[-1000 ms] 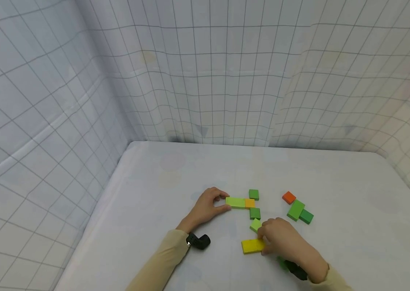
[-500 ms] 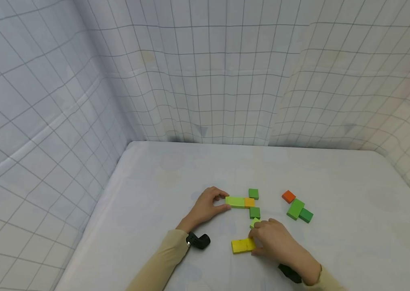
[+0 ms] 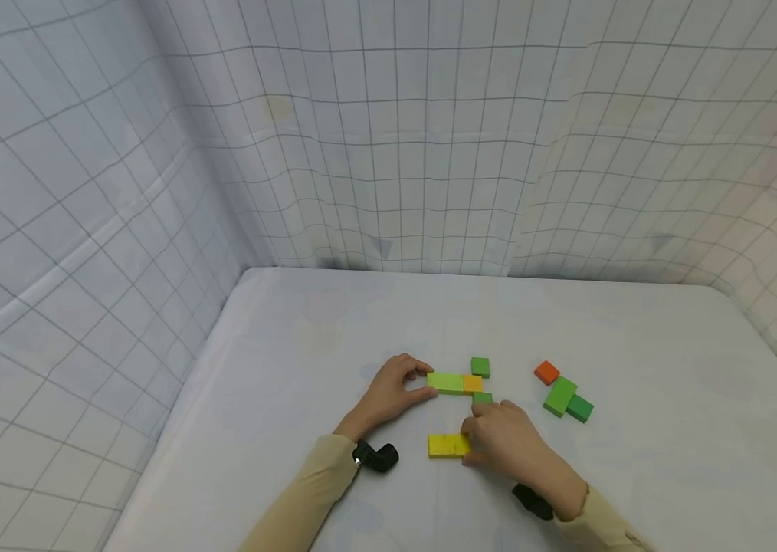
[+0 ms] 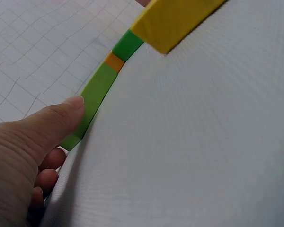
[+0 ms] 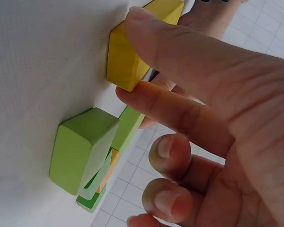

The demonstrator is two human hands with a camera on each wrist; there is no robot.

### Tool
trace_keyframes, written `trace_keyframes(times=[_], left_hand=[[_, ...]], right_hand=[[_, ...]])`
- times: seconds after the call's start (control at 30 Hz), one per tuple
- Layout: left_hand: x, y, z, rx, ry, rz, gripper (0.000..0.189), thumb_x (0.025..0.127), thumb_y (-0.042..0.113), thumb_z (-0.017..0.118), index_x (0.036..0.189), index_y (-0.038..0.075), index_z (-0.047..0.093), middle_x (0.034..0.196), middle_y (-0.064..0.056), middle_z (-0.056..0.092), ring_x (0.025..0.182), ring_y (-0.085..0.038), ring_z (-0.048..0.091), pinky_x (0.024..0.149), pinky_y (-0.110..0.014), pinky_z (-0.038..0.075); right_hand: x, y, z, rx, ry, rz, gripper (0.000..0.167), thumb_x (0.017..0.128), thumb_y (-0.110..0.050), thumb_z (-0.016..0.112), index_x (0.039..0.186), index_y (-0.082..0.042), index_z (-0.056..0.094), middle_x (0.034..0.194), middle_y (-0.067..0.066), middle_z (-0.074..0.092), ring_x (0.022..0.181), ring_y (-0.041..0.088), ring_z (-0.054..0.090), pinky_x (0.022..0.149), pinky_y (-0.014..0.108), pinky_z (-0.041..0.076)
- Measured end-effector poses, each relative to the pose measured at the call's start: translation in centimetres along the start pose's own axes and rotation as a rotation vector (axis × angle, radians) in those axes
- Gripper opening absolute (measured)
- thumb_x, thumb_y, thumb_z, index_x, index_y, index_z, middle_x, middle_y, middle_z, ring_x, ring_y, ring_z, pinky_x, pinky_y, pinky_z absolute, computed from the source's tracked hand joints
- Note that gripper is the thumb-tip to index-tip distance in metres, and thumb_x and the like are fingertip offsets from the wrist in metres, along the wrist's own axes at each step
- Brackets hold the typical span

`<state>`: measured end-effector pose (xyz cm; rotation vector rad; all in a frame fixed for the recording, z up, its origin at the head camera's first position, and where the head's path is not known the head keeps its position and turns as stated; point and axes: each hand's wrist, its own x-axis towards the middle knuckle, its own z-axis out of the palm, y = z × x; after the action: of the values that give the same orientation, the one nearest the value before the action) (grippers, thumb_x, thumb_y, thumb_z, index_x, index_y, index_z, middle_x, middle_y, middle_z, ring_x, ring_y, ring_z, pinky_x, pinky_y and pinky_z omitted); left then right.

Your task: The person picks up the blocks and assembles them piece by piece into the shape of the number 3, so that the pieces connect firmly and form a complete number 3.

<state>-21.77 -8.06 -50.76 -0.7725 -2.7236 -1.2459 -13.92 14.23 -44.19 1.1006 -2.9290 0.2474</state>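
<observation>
My left hand (image 3: 391, 391) pinches the left end of a light green block (image 3: 445, 383) between thumb and fingers, on the table. An orange block (image 3: 473, 384) meets that block's right end, with a green block (image 3: 480, 367) behind it and a second green block (image 3: 482, 398) in front. My right hand (image 3: 506, 441) grips the right end of a long yellow block (image 3: 447, 446), thumb on one side and index finger on the other. A smaller light green block (image 5: 80, 146) stands close by in the right wrist view; the right hand hides it from the head view.
Toward the right lie a red-orange block (image 3: 547, 372), a bright green block (image 3: 560, 396) and a dark green block (image 3: 579, 408), set at angles. A gridded white curtain (image 3: 402, 153) rises behind the white table (image 3: 333, 322) and along its sides.
My right hand has slid the yellow block leftward, then away from me toward the light green block, turning it straighter. The small light green block is now covered. My left hand has stayed still.
</observation>
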Motion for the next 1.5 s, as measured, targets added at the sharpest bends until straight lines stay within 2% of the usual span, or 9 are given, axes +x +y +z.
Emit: trace_keyframes(times=[0.43,0.83,1.5], left_hand=[[0.1,0.0,0.1,0.007,-0.005,-0.005,0.033,0.083,0.032,0.075,0.11,0.017,0.067,0.095,0.008,0.056,0.085,-0.009,0.048,0.078,-0.027,0.042],[0.0,0.0,0.1,0.022,-0.001,-0.003,0.033,0.082,0.032,0.075,0.11,0.017,0.067,0.095,0.008,0.056,0.085,-0.009,0.048,0.078,-0.027,0.042],[0.0,0.1,0.1,0.022,0.0,0.008,0.033,0.083,0.032,0.075,0.11,0.016,0.067,0.096,0.007,0.056,0.085,-0.009,0.048,0.078,-0.027,0.043]], right_hand=[[0.4,0.3,0.1,0.08,0.016,0.074,0.031,0.065,-0.037,0.086,0.084,-0.016,0.074,0.069,-0.01,0.041,0.057,0.007,0.035,0.054,0.025,0.032],[0.5,0.6,0.4,0.085,0.026,0.129,0.031,0.066,-0.039,0.086,0.085,-0.017,0.073,0.07,-0.008,0.04,0.055,0.01,0.034,0.054,0.027,0.032],[0.2,1.8,0.1,0.12,0.001,0.073,0.03,0.067,-0.039,0.085,0.085,-0.02,0.072,0.071,-0.01,0.043,0.057,0.008,0.036,0.054,0.025,0.033]])
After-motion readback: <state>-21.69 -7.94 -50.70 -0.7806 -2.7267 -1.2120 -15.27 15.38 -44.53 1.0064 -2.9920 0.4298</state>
